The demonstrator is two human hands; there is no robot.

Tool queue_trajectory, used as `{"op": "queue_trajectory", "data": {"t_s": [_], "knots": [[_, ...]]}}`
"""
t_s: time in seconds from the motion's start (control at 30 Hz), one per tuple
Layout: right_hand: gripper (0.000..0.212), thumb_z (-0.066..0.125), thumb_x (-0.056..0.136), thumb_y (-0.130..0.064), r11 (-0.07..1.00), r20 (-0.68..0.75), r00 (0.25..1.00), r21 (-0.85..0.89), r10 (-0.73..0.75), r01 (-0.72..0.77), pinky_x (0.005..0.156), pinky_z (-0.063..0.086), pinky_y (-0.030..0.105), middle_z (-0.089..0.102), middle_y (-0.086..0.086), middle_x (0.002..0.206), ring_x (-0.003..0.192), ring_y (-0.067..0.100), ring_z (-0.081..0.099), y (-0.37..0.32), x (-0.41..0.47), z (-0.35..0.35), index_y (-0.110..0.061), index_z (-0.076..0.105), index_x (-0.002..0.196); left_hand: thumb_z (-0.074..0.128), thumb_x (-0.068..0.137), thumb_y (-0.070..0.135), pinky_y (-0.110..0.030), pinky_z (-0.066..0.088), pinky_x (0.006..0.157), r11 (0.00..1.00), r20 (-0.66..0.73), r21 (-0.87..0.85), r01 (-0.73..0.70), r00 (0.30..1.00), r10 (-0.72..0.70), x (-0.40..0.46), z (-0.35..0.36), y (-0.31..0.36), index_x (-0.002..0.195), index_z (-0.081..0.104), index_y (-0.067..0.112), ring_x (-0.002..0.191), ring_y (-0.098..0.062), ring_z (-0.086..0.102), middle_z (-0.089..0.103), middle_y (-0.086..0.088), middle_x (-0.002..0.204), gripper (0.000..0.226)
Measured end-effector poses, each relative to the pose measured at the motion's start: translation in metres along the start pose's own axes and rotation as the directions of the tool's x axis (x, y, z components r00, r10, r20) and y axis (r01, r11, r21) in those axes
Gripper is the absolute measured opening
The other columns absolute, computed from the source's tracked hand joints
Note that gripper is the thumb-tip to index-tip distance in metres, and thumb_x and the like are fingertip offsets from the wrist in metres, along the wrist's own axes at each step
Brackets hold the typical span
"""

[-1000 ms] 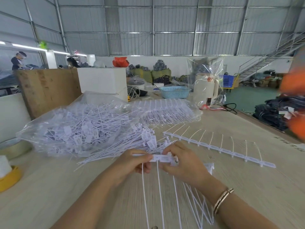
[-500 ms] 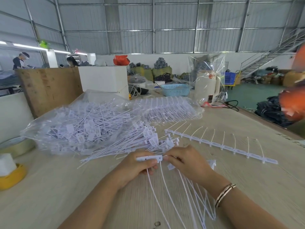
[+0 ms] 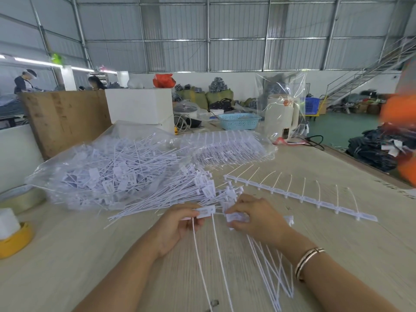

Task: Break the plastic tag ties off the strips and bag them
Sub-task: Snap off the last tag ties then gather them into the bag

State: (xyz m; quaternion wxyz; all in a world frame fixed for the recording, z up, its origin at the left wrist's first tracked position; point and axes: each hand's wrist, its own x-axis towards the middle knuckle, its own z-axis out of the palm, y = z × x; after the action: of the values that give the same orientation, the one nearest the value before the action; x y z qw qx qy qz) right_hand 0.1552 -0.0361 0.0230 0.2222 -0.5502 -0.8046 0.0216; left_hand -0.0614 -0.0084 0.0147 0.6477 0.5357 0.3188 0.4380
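At the far left edge of the wooden table, a yellow tape roll is seen with a white block on it, and a second, clear tape roll lies just behind. Next to these, a clear plastic bag is heaped with loose white tag ties, tags and tails crossing in all directions. A loose bundle of separated ties lies on the table just in front of the bag, tags toward the right.

In the near middle, the left hand is curled around the tags of two ties, pinched between thumb and fingers; their long tails hang down toward the viewer. Just beside it, the right hand is clenched on the remaining piece of strip, with several more tails fanned out below the wrist, on which a bracelet is worn. The two held pieces appear slightly apart, though blur prevents certainty.

Behind the hands, a second bag of unbroken strips is laid flat. To the right, a full strip lies on the bare table, its ties pointing away.

Farther back are seen a white box, a blue basket and a white kettle inside clear wrapping.
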Motion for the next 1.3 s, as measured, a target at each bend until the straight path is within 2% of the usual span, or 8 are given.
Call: {"op": "queue_trajectory", "data": {"t_s": [0.17,0.3,0.37,0.53,0.67,0.8,1.03,1.3], "knots": [[0.040,0.053,0.081,-0.057,0.991,0.062,0.997,-0.127,-0.035,0.043,0.091,0.029,0.030,0.042,-0.019,0.094,0.093,0.004,0.051,0.000,0.000,0.006,-0.035,0.064,0.114,0.041,0.084,-0.005,-0.020,0.032,0.047,0.999,-0.061,0.022,0.028,0.998,-0.026,-0.001,0.003,-0.001,0.073,0.066,0.001,0.047,-0.011,0.042,0.051,-0.003,0.052,0.029],[0.038,0.053,0.088,-0.047,0.999,-0.157,0.987,0.008,-0.033,0.034,0.089,0.038,0.033,0.050,-0.012,0.099,0.090,0.009,0.054,-0.002,-0.002,-0.001,-0.026,0.062,0.119,0.052,0.078,-0.001,-0.019,0.035,0.047,0.988,0.002,0.153,-0.004,1.000,0.004,-0.001,0.004,-0.001,0.055,0.068,0.011,0.048,-0.013,0.043,0.051,-0.001,0.053,0.031],[0.041,0.052,0.087,-0.044,0.989,-0.224,0.971,0.108,-0.078,0.105,0.088,0.041,0.034,0.053,-0.010,0.106,0.095,0.007,0.053,-0.008,-0.007,-0.004,-0.026,0.059,0.123,0.047,0.085,-0.004,-0.020,0.037,0.050,0.978,0.007,0.210,-0.004,1.000,0.003,0.000,0.004,-0.003,0.062,0.071,0.011,0.053,-0.012,0.045,0.053,-0.005,0.061,0.036],[0.052,0.055,0.084,-0.037,0.975,-0.076,0.976,0.072,-0.206,0.212,0.094,0.035,0.024,0.055,-0.009,0.126,0.113,0.007,0.050,-0.035,-0.007,0.014,-0.028,0.045,0.134,0.055,0.080,0.016,-0.022,0.038,0.060,0.936,0.059,0.349,-0.043,0.998,0.024,-0.003,0.005,-0.004,0.085,0.068,0.006,0.061,-0.012,0.049,0.055,-0.005,0.069,0.017],[0.031,0.059,0.084,-0.015,0.984,-0.230,0.964,0.090,-0.131,0.155,0.076,0.039,0.027,0.064,-0.002,0.101,0.091,0.016,0.058,-0.035,-0.001,0.014,-0.019,0.060,0.115,0.055,0.092,0.015,-0.017,0.042,0.060,0.899,0.023,0.430,-0.078,0.997,0.076,-0.001,0.004,-0.008,0.093,0.062,0.011,0.061,-0.008,0.055,0.059,0.004,0.062,0.009],[0.017,0.066,0.084,-0.020,0.990,-0.331,0.942,0.110,-0.049,0.090,0.069,0.031,0.019,0.065,-0.003,0.091,0.080,0.009,0.054,-0.030,-0.005,0.011,-0.018,0.066,0.100,0.054,0.094,0.022,-0.016,0.043,0.056,0.863,0.066,0.489,-0.127,0.992,0.108,0.000,0.007,-0.008,0.084,0.061,0.010,0.058,-0.008,0.056,0.062,0.006,0.064,0.017],[0.027,0.054,0.088,-0.038,0.995,-0.253,0.962,-0.022,-0.103,0.101,0.080,0.026,0.025,0.068,-0.012,0.107,0.098,0.011,0.061,-0.023,-0.002,0.002,-0.028,0.068,0.108,0.052,0.095,0.020,-0.012,0.041,0.058,0.823,0.114,0.539,-0.178,0.984,0.138,-0.001,0.007,-0.006,0.083,0.063,0.014,0.059,0.000,0.053,0.060,0.015,0.061,0.017],[0.018,0.054,0.092,-0.036,0.993,-0.221,0.974,0.092,-0.056,0.078,0.082,0.039,0.035,0.071,-0.014,0.091,0.080,0.007,0.063,-0.021,-0.001,0.003,-0.032,0.070,0.100,0.053,0.095,0.021,-0.011,0.042,0.063,0.806,0.126,0.559,-0.193,0.981,0.148,-0.002,0.007,-0.006,0.087,0.063,0.021,0.062,0.003,0.054,0.062,0.020,0.064,0.013]]}}
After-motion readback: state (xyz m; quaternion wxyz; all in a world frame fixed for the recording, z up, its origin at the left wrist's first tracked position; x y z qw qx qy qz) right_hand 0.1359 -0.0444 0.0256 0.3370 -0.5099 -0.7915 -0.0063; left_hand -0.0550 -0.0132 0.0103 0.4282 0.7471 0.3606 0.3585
